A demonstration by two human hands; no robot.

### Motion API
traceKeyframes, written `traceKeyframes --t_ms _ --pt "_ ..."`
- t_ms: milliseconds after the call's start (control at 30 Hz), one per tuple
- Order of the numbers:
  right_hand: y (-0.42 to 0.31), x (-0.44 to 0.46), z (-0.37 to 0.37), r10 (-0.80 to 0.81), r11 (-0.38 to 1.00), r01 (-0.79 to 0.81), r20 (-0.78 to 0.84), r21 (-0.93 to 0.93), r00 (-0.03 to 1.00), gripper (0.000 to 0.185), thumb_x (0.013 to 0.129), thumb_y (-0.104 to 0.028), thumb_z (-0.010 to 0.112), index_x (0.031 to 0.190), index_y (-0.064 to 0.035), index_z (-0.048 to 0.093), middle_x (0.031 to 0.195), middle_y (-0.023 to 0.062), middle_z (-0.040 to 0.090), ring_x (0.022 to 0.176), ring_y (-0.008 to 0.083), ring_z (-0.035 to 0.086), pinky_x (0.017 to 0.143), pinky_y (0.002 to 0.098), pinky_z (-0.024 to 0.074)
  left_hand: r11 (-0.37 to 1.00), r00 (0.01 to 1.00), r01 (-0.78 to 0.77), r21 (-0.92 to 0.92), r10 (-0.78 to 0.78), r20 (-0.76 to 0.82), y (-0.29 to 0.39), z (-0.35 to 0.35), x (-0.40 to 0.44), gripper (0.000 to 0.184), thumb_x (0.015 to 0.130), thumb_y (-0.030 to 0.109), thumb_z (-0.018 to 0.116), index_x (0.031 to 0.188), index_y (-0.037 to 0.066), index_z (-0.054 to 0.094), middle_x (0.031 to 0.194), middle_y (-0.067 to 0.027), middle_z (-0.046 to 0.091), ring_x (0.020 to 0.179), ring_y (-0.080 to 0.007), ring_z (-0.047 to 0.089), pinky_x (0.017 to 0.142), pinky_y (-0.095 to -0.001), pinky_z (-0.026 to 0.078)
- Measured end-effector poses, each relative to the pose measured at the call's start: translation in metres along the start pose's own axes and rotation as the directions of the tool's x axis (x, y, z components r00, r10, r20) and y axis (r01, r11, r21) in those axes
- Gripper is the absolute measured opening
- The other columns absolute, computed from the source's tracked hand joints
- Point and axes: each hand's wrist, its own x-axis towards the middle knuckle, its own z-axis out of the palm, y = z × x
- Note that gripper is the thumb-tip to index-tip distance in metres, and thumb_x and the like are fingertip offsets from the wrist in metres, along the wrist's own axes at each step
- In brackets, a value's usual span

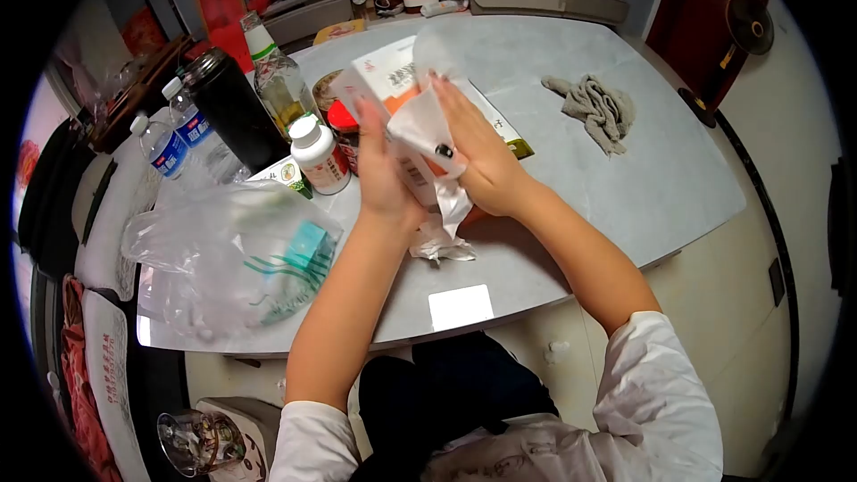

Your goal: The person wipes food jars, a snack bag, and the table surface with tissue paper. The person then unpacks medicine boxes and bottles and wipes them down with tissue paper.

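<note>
Above the table's near half, my left hand (384, 174) grips a white and orange carton (389, 70) from its left side. My right hand (486, 152) presses a white tissue (418, 125) against the carton's right side, fingers stretched along it. A small dark spot shows on the tissue, and one end hangs down below my palm. Under my hands lies another crumpled white tissue (444, 248). Just left of my left hand stand a white pill bottle (320, 156) and a jar with a red lid (342, 118). The carton and fingertips are somewhat blurred.
A black flask (230, 112), a glass bottle (281, 80) and two water bottles (165, 147) stand at the left. A clear plastic bag (223, 259) covers the near-left table corner. A grey cloth (596, 112) lies at the right. Behind the hands is a flat green-edged pack (500, 120).
</note>
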Motion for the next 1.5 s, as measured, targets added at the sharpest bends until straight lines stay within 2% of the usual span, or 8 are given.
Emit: traceKeyframes --t_ms 267,367,533,800,967,1133,1267,1500 --pt "0.005 0.007 -0.015 0.164 0.985 -0.17 -0.193 -0.018 0.967 0.058 0.08 -0.018 0.037 0.132 0.0004 0.021 0.138 0.0173 0.019 0.128 0.0325 0.016 0.104 0.0386 0.0136 0.985 0.981 0.16 0.065 -0.167 0.104 -0.015 0.005 -0.007 0.052 0.084 0.049 0.041 0.118 0.009 0.041 0.109 -0.0079 0.051 0.1 -0.0203 0.051 0.085 -0.0351 0.043" --pt "0.001 0.006 -0.013 0.055 0.995 -0.064 -0.113 -0.074 0.992 0.058 0.079 -0.019 0.037 0.132 0.001 0.022 0.138 0.0179 0.02 0.128 0.0326 0.016 0.104 0.0389 0.0142 0.975 0.981 0.19 -0.113 -0.185 0.055 -0.019 -0.006 -0.001 0.051 0.085 0.048 0.04 0.118 0.009 0.041 0.108 -0.0077 0.051 0.1 -0.02 0.051 0.084 -0.0347 0.043" --pt "-0.017 0.01 -0.018 -0.012 1.0 0.008 0.292 0.013 0.956 0.058 0.083 -0.032 0.035 0.131 0.0005 0.026 0.137 0.0171 0.023 0.127 0.0309 0.021 0.103 0.0379 0.0163 0.979 0.982 0.181 -0.094 -0.185 -0.033 0.002 -0.001 -0.001 0.058 0.082 0.059 0.032 0.115 0.014 0.043 0.106 -0.0066 0.052 0.097 -0.0199 0.053 0.079 -0.0349 0.045" --pt "0.014 0.01 -0.038 0.184 0.976 -0.171 0.093 -0.137 0.979 0.055 0.08 -0.015 0.038 0.131 -0.0013 0.025 0.137 0.0162 0.022 0.127 0.0298 0.021 0.104 0.0363 0.0158 0.891 0.886 0.45 -0.055 -0.438 0.155 -0.012 0.0 0.001 0.067 0.078 0.057 0.043 0.123 0.008 0.035 0.114 -0.0114 0.049 0.102 -0.0278 0.052 0.084 -0.047 0.044" --pt "-0.005 0.008 -0.023 0.053 0.995 -0.025 0.304 -0.095 0.951 0.056 0.08 -0.019 0.039 0.131 -0.0009 0.024 0.137 0.0167 0.022 0.127 0.0293 0.021 0.104 0.0373 0.0174 0.913 0.915 0.378 -0.152 -0.394 -0.088 -0.002 -0.006 0.002 0.062 0.08 0.059 0.038 0.12 0.011 0.041 0.112 -0.009 0.05 0.1 -0.0245 0.052 0.085 -0.0404 0.044" --pt "0.004 0.01 -0.031 0.148 0.975 -0.112 0.187 -0.192 0.971 0.054 0.082 -0.02 0.038 0.131 0.0006 0.025 0.137 0.017 0.023 0.128 0.0291 0.019 0.103 0.0366 0.0171 0.947 0.949 0.316 -0.051 -0.315 0.028 -0.009 -0.011 0.004 0.058 0.084 0.053 0.036 0.122 0.009 0.037 0.113 -0.0102 0.049 0.101 -0.0244 0.052 0.085 -0.0396 0.045" --pt "0.024 0.006 -0.036 0.209 0.974 -0.208 0.01 -0.088 0.978 0.052 0.082 -0.015 0.036 0.129 0.0025 0.026 0.136 0.0175 0.025 0.127 0.0332 0.019 0.104 0.0367 0.016 0.894 0.888 0.447 -0.001 -0.444 0.124 -0.007 -0.002 0.003 0.059 0.085 0.053 0.034 0.124 0.008 0.035 0.115 -0.0112 0.048 0.102 -0.0245 0.052 0.083 -0.0389 0.046" --pt "0.011 0.008 -0.033 0.2 0.97 -0.173 0.153 -0.17 0.968 0.054 0.081 -0.016 0.041 0.13 0.0012 0.026 0.135 0.0177 0.026 0.126 0.0321 0.021 0.103 0.038 0.0169 0.894 0.892 0.446 0.043 -0.447 0.06 0.0 -0.016 0.014 0.058 0.085 0.052 0.035 0.124 0.008 0.036 0.115 -0.0114 0.048 0.1 -0.0245 0.053 0.083 -0.0387 0.047"
